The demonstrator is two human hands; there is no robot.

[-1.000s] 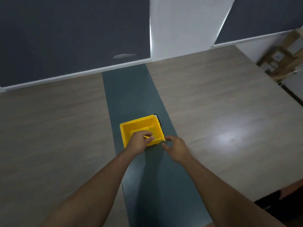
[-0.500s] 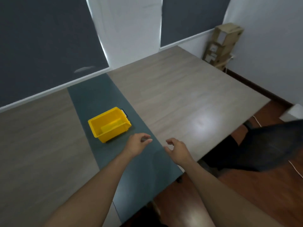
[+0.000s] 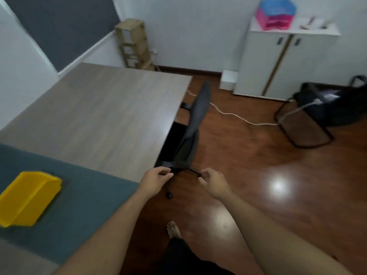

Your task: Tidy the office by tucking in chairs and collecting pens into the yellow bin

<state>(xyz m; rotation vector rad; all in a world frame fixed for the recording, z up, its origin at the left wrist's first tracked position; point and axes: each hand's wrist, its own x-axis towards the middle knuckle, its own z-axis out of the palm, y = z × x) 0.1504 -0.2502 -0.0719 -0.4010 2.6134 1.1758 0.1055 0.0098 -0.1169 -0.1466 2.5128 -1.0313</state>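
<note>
The yellow bin [image 3: 27, 197] sits at the lower left on the dark green strip of the wooden desk [image 3: 103, 116]. A black office chair [image 3: 190, 133] stands at the desk's right edge, its seat partly under the top and its back tilted toward the room. My left hand [image 3: 155, 180] hovers over the desk's corner, fingers loosely curled and holding nothing. My right hand [image 3: 213, 180] is beside it over the floor, fingers apart and empty. Both hands are just short of the chair's base. No pen shows.
A white cabinet [image 3: 286, 62] with pink and blue trays on top stands against the far wall. A black wire bin [image 3: 303, 128] and a dark bag lie on the wooden floor at right. A white cable crosses the floor. Cardboard boxes [image 3: 135, 44] are stacked in the corner.
My view has swung right from the desk to the chair and floor. Both hands left the yellow bin and moved right, off the desk's edge, toward the chair.
</note>
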